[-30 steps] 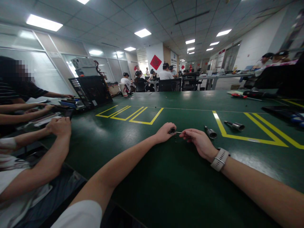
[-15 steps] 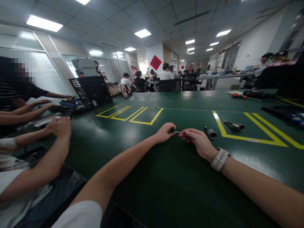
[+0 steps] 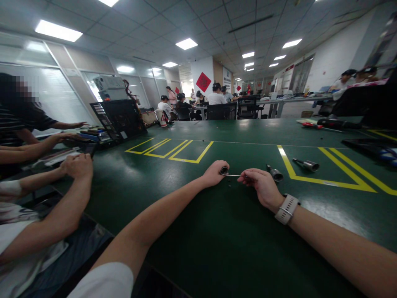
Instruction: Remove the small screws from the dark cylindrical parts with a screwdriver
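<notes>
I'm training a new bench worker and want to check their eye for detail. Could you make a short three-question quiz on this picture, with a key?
1. True or false: the right hand pinches a thin metal rod.

2. What is in the left hand?
A) a red-handled screwdriver
B) a metal cylinder
C) a paper cup

3. Two similar metal pieces lie on the table beyond the right hand: the nearer piece and the farther piece. Which one lies within the yellow-taped outline?

Key:
1. True
2. B
3. The farther piece; the nearer piece lies just outside it.
</notes>
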Demonstrator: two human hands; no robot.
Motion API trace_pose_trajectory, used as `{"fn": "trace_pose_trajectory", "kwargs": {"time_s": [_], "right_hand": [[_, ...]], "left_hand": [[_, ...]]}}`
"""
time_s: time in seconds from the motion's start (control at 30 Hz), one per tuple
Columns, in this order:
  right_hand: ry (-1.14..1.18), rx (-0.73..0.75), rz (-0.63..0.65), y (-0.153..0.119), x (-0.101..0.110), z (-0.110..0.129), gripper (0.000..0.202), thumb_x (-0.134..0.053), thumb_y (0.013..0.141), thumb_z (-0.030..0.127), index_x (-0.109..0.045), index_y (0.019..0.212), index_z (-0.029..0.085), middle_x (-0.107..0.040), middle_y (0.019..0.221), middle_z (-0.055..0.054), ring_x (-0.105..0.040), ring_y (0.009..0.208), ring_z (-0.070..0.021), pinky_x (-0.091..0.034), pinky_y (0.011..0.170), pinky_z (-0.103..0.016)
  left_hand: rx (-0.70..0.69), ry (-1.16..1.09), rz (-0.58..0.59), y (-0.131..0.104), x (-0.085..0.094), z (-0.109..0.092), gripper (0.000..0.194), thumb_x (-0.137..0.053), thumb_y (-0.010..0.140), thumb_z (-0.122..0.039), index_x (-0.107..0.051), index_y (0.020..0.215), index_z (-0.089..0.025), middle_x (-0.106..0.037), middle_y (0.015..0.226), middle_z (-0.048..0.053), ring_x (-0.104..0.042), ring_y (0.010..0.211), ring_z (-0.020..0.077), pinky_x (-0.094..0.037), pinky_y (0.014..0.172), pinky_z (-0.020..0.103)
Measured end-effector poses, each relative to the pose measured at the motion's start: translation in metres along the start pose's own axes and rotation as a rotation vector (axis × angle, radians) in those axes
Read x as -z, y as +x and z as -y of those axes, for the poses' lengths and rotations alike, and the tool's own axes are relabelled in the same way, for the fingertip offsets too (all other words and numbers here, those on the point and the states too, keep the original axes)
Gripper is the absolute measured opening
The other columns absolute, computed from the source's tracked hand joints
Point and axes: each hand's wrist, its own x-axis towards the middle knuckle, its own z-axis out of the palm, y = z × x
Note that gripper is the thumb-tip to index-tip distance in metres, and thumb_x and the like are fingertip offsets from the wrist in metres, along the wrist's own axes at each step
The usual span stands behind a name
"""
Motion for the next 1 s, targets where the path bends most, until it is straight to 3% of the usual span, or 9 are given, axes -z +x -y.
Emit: {"fn": "trace_pose_trajectory", "kwargs": {"time_s": [0.37, 0.47, 0.6, 0.7, 0.8, 1.0], "right_hand": [[-0.062, 0.065, -0.062, -0.001, 0.0, 0.0, 0.019, -0.055, 0.071, 0.034, -0.06, 0.061, 0.019, -0.063, 0.058, -0.005, -0.056, 0.059, -0.0184, -0.043, 0.058, -0.033], [-0.1, 0.084, -0.088, 0.001, 0.001, -0.003, 0.022, -0.053, 0.073, 0.038, -0.058, 0.064, 0.019, -0.062, 0.061, -0.005, -0.056, 0.06, -0.0184, -0.043, 0.056, -0.032], [-0.219, 0.105, -0.093, 0.003, 0.002, -0.007, 0.021, -0.057, 0.074, 0.039, -0.06, 0.08, 0.019, -0.065, 0.078, -0.006, -0.059, 0.071, -0.0198, -0.046, 0.059, -0.032], [-0.345, 0.132, -0.023, 0.002, -0.002, -0.006, 0.019, -0.057, 0.077, 0.034, -0.061, 0.091, 0.021, -0.066, 0.092, -0.006, -0.061, 0.083, -0.0212, -0.049, 0.07, -0.037], [-0.472, 0.168, 0.1, -0.001, -0.007, -0.005, 0.014, -0.052, 0.081, 0.025, -0.063, 0.091, 0.022, -0.066, 0.096, -0.005, -0.062, 0.091, -0.0218, -0.047, 0.081, -0.042], [-0.673, 0.228, 0.288, 0.004, -0.015, -0.011, 0.032, -0.064, 0.073, 0.013, -0.058, 0.102, 0.025, -0.062, 0.116, -0.006, -0.058, 0.107, -0.0261, -0.044, 0.09, -0.048]], "left_hand": [[0.059, -0.03, -0.065, -0.001, -0.001, 0.0, 0.01, -0.063, 0.068, -0.012, -0.055, 0.073, -0.017, -0.055, 0.077, 0.0, -0.051, 0.078, 0.0163, -0.042, 0.075, 0.03], [0.144, -0.053, -0.166, 0.0, -0.003, 0.003, 0.012, -0.064, 0.068, -0.014, -0.055, 0.074, -0.017, -0.055, 0.076, -0.001, -0.051, 0.075, 0.0155, -0.043, 0.074, 0.029], [0.324, -0.089, -0.401, 0.001, -0.004, 0.014, 0.012, -0.062, 0.073, -0.021, -0.052, 0.079, -0.018, -0.054, 0.075, -0.002, -0.051, 0.072, 0.0145, -0.043, 0.069, 0.028], [0.483, -0.126, -0.594, 0.001, -0.004, 0.024, 0.011, -0.059, 0.075, -0.021, -0.051, 0.081, -0.018, -0.054, 0.075, -0.001, -0.052, 0.072, 0.0145, -0.043, 0.067, 0.027], [0.606, -0.172, -0.733, 0.002, -0.003, 0.031, 0.01, -0.056, 0.077, -0.02, -0.049, 0.083, -0.018, -0.054, 0.075, -0.001, -0.054, 0.072, 0.0144, -0.043, 0.066, 0.026], [0.682, -0.248, -0.811, 0.006, -0.001, 0.029, 0.013, -0.06, 0.073, -0.019, -0.049, 0.081, -0.018, -0.055, 0.074, -0.002, -0.054, 0.072, 0.0139, -0.042, 0.067, 0.026]]}}
